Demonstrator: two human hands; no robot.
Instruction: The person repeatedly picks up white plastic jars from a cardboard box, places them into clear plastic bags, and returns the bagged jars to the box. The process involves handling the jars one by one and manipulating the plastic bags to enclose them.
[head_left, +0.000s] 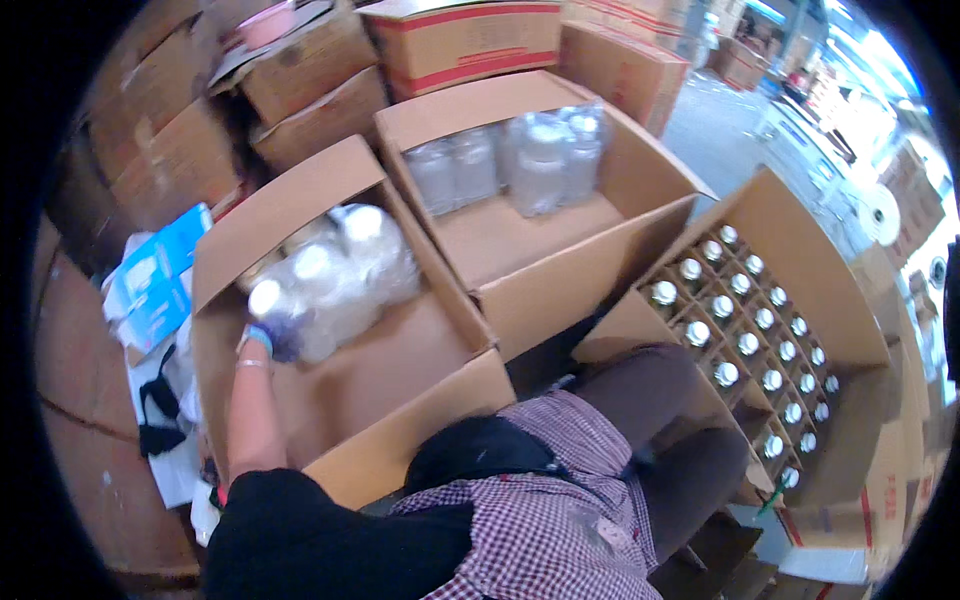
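The plastic-wrapped bottles (345, 275) with white tops stand in the far part of an open carton (400, 380). The left hand (280, 340) is at their near-left corner; whether its fingers grip or merely touch the plastic, I cannot tell. Just beside, a second carton (560, 310) holds more wrapped bottles (540, 165). To the right, a divided carton (815, 270) holds rows of capped bottles (748, 344).

A pink tub (267, 25) is sitting on cartons (312, 88), upper left; a white roll (876, 214) is showing at far right.
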